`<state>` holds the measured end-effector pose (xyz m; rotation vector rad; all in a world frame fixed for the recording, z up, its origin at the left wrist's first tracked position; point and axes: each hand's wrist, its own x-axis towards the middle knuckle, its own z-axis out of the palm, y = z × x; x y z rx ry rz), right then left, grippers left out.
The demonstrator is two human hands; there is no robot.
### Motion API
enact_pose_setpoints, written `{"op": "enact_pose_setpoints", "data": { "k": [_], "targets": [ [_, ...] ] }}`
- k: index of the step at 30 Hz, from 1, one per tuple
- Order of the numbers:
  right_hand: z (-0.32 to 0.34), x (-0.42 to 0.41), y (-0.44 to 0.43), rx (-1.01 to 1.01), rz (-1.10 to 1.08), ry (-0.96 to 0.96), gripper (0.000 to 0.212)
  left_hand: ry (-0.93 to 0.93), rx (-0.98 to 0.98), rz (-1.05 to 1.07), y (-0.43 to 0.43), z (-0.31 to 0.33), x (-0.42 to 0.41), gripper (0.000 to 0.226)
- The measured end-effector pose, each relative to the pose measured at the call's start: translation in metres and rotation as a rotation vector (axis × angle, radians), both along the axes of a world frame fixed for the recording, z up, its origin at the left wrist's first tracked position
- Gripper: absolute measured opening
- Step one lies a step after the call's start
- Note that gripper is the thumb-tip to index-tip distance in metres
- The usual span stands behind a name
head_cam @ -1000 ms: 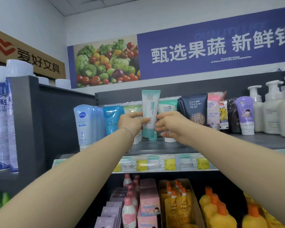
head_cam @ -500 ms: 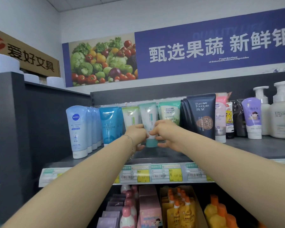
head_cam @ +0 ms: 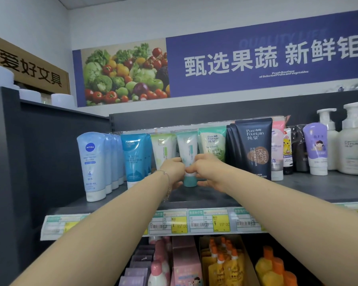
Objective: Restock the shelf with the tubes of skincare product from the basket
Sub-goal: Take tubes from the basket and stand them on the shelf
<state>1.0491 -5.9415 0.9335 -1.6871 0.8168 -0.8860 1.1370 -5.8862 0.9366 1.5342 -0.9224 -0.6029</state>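
Price strip (head_cam: 209,222): nearest me, along the shelf (head_cam: 298,188) edge.
Left hand (head_cam: 173,172): my fingers pinch the tube's lower left side.
Right hand (head_cam: 207,171): pinches its lower right side, just above the cap.
Tube (head_cam: 187,148): white and teal, upright, cap down, seemingly on the shelf, between a pale green tube (head_cam: 162,150) and a mint tube (head_cam: 212,141).
Step, as I judge it: seating; set the cap flat, face the label forward, and let go gently so the neighbours don't topple.
Basket: not in view.

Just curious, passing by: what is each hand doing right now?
Left hand: holding the teal tube.
Right hand: holding the same tube.
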Motion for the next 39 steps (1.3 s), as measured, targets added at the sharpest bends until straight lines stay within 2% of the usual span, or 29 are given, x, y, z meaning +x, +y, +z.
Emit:
{"op": "enact_pose_setpoints", "data": {
  "k": [5,8,10,12,15,20,23,28,39],
  "targets": [
    [-0.002,-0.003,0.006,-0.016,0.034,0.025,0.039,-0.085,0.036,-0.043,-0.002,0.000,0.002,0.040],
    [0.000,-0.008,0.012,-0.089,0.043,0.123,0.047,-0.182,0.100,-0.044,0.004,0.003,0.004,0.032],
    [0.003,-0.012,0.017,-0.201,-0.003,0.214,0.059,-0.220,0.134,-0.039,0.010,0.006,0.005,0.023],
    [0.004,-0.016,0.023,-0.356,-0.062,0.294,0.062,-0.231,0.116,-0.063,0.016,0.006,0.005,0.030],
    [0.003,-0.029,0.034,-0.658,-0.081,0.436,0.048,-0.279,0.010,-0.062,0.027,0.005,0.007,0.039],
    [0.001,-0.051,0.055,-1.014,-0.158,0.615,0.033,-0.506,-0.139,-0.014,0.057,0.007,0.005,0.021],
    [-0.002,-0.058,0.066,-1.185,-0.241,0.596,0.027,-0.634,-0.145,-0.004,0.075,0.005,-0.003,0.015],
    [-0.012,-0.069,0.085,-1.309,-0.280,0.556,0.024,-0.910,-0.154,0.023,0.102,-0.006,-0.015,0.014],
    [-0.067,-0.088,0.116,-1.545,-0.308,0.577,0.019,-1.130,-0.142,-0.034,0.138,-0.068,-0.025,0.011]
  ]
}}
